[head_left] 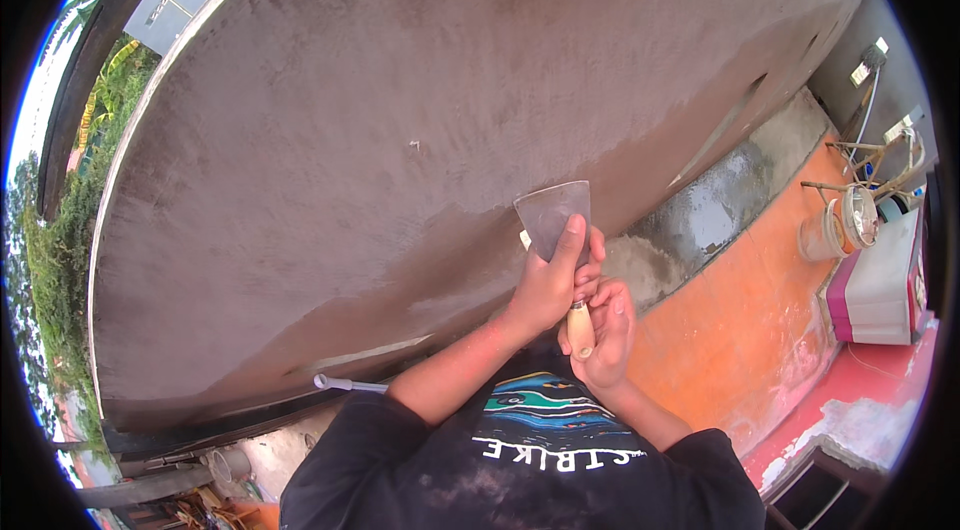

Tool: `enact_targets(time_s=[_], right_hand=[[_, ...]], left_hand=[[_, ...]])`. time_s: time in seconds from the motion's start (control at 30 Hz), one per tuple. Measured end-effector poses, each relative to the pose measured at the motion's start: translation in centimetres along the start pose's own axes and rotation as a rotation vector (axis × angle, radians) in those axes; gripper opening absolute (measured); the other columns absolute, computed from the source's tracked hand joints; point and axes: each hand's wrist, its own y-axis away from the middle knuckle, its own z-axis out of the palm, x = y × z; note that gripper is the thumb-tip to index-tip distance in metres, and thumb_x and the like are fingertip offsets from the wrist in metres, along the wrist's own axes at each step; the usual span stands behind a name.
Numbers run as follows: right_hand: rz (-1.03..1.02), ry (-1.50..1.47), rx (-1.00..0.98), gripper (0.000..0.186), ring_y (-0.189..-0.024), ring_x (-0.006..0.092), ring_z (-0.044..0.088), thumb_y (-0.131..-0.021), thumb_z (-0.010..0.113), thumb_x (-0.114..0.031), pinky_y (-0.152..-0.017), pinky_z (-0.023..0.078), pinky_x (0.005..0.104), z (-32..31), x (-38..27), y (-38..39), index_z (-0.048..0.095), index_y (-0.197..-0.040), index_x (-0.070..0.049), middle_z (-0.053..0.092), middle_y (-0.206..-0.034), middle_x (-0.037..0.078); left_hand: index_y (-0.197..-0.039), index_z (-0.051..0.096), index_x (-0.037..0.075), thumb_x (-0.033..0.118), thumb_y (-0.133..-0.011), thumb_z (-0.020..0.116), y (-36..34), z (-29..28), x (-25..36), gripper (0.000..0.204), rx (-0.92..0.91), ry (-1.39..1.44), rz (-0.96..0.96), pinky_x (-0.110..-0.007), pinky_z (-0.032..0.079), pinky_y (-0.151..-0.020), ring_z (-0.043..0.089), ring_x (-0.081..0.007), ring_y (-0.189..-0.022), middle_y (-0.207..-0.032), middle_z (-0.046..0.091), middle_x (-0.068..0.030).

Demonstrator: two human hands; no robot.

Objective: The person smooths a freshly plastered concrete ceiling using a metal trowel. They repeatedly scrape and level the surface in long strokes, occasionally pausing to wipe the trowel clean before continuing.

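A scraper with a wide, flat grey blade and a pale wooden handle [580, 330] is held in front of my chest. The blade [560, 212] points up, away from me. My left hand [550, 285] is closed around the lower part of the blade, with its thumb lying along the flat face. Closed about the handle is my right hand [612, 335], its fingers curled and palm partly showing. A small pale piece [525, 239] peeks out beside my left hand; I cannot tell what it is. Behind the scraper spreads a large brown plastered wall [350, 130].
A wet grey strip [700, 220] runs along the wall's foot beside an orange floor [720, 330]. To the right are a bucket [858, 218] and a white box with a magenta band [880, 280]. A grey rod [345, 384] sticks out by my left arm.
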Motion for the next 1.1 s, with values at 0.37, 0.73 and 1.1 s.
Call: enact_targets(time_s=[0.37, 0.73, 1.1], right_hand=[[-0.155, -0.101, -0.094, 0.028, -0.078, 0.0150, 0.054, -0.103, 0.045, -0.033, -0.050, 0.049, 0.0266, 2.7, -1.0, -1.8, 0.041, -0.102, -0.006, 0.050, -0.110, 0.012], [-0.098, 0.027, -0.091, 0.031, -0.069, 0.0138, 0.053, -0.103, 0.042, -0.039, -0.046, 0.046, 0.0258, 3.0, -0.1, -1.9, 0.039, -0.101, -0.008, 0.049, -0.105, 0.008], [-0.025, -0.063, -0.007, 0.027, -0.072, 0.0141, 0.054, -0.102, 0.047, -0.033, -0.047, 0.048, 0.0261, 1.7, 0.6, -1.2, 0.041, -0.099, -0.007, 0.051, -0.104, 0.011]], left_hand=[[-0.087, 0.052, 0.005, 0.051, -0.104, 0.040, -0.6, 2.1, 3.8, 0.050, -0.065, -0.151, 0.040, -0.021, 0.029, -0.046, 0.033, -0.0045, -0.049, -0.060, 0.036, 0.0039], [-0.088, 0.053, 0.004, 0.055, -0.101, 0.046, 0.2, 0.6, 3.5, 0.053, -0.020, -0.092, 0.105, -0.020, 0.029, -0.045, 0.034, -0.0040, -0.049, -0.061, 0.037, 0.0034], [-0.088, 0.052, 0.004, 0.052, -0.103, 0.042, -0.2, 0.2, 1.9, 0.051, -0.039, -0.086, 0.037, -0.021, 0.030, -0.046, 0.034, -0.0052, -0.049, -0.060, 0.037, 0.0029]])
